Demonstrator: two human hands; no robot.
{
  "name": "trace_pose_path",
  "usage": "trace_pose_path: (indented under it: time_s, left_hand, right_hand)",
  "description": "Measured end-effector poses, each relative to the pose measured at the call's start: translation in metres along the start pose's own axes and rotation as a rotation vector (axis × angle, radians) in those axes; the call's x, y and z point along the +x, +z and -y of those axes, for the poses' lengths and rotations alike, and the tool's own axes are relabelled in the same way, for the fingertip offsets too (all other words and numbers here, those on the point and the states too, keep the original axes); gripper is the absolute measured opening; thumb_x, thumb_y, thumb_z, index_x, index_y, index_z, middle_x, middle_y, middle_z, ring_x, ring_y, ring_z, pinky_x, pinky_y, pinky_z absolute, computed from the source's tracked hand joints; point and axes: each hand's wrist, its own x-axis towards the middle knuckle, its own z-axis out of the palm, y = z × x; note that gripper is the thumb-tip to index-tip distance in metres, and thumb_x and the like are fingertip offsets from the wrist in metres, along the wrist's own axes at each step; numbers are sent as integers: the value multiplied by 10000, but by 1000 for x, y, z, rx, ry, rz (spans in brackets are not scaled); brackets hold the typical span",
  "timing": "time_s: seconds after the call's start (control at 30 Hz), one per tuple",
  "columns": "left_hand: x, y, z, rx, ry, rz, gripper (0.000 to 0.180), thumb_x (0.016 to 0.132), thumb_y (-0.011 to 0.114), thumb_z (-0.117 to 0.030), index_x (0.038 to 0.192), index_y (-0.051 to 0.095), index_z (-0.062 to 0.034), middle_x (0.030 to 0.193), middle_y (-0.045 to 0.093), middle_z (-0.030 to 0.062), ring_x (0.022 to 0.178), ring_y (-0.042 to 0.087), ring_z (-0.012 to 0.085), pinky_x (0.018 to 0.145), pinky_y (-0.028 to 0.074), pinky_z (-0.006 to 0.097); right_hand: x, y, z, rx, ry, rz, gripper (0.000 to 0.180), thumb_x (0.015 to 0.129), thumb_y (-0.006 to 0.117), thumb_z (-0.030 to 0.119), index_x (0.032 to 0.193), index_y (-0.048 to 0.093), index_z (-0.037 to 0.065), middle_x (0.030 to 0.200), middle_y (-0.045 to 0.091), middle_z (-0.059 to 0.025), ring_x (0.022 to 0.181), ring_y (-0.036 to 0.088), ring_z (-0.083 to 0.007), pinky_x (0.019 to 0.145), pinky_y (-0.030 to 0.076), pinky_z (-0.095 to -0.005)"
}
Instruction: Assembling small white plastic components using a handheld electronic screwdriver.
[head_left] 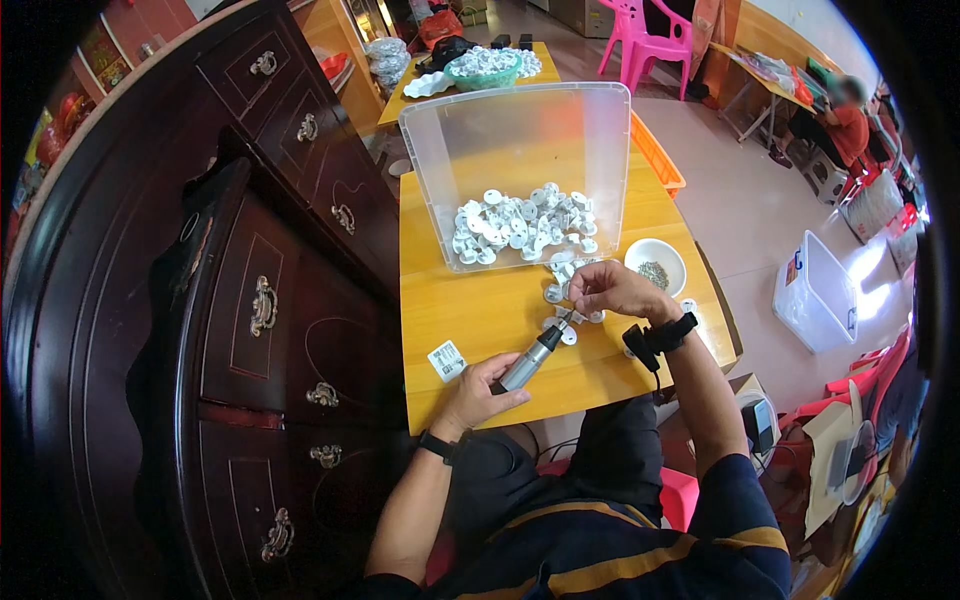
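Note:
My left hand (480,392) is wrapped round a silver and black electric screwdriver (527,364), which slants up and right over the wooden table. Thumb and fingers of my right hand (615,288) are pinched together just above the screwdriver's tip; whatever is between them is too small to make out. Around the tip lie several small white plastic parts (569,335), partly hidden by my right hand. A clear plastic bin (515,125) lies on its side behind them, its opening toward me, with a heap of white plastic parts (522,222) inside. A white bowl (672,252) of small screws (654,275) stands beside my right wrist.
A white printed label (447,361) lies at the table's left. Dark wooden drawers (255,310) stand close along the left side. Behind, a second table holds a green basket (482,72) of white parts. Another clear bin (815,290) stands on the floor; a person (850,130) sits far right.

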Motion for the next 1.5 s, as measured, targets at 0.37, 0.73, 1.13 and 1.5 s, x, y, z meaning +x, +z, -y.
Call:
trace_pose_path:
  time_s: [0.37, 0.73, 1.13, 1.5]
  left_hand:
    - [0, 2, 0, -6, 26, -38, 620, 813, 810, -149, 1333, 542, 57, 1124, 653, 59, 996, 622, 114, 898, 499, 261]
    - [2, -2, 3, -5, -13, -17, 622, 806, 813, -162, 1323, 546, 58, 1132, 658, 68, 980, 618, 112, 887, 502, 268]
    - [2, 0, 2, -15, 0, -10, 648, 806, 819, -169, 1333, 530, 73, 1160, 653, 104, 1036, 621, 140, 925, 492, 275]
    - [1, 1, -7, 44, -6, 29, 585, 816, 811, -181, 1301, 567, 37, 1077, 645, 48, 967, 616, 118, 881, 498, 267]
  right_hand:
    - [1, 3, -4, 26, -49, 4, 81, 902, 698, 42, 974, 660, 41, 865, 659, 38, 783, 587, -54, 718, 496, -214]
    - [-40, 25, 0, -679, -5, -528, 220, 798, 726, 133, 986, 675, 30, 814, 690, -149, 773, 689, -288, 724, 547, -362]
    - [-35, 37, -20, -1023, -47, -539, 241, 752, 761, 183, 911, 668, 28, 853, 675, -183, 816, 669, -380, 750, 535, -459]
    - [-43, 33, -33, 9, -2, -672, 153, 939, 585, 28, 1070, 664, 26, 871, 660, 9, 786, 602, -69, 724, 506, -227]
